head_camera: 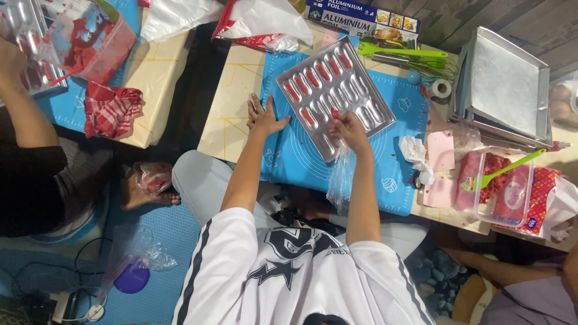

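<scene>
On blue mat (pixel 385 157), mould tray (pixel 335 96) diagonal.

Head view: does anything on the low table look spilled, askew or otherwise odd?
The metal mould tray lies at an angle across the blue mat, with only some cavities filled red. Red smears mark the table edge near the pink scrapers, beside a crumpled tissue. The right hand holds a clear piping bag.

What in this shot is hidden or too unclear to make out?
Head view:
- Tip of the piping bag: covered by the right hand.
- Rear cavities of the metal mould tray: glare and small size hide whether they are filled.
- Clear tub contents: blurred red mass.
- Left hand palm: pressed flat on the blue mat.
</scene>
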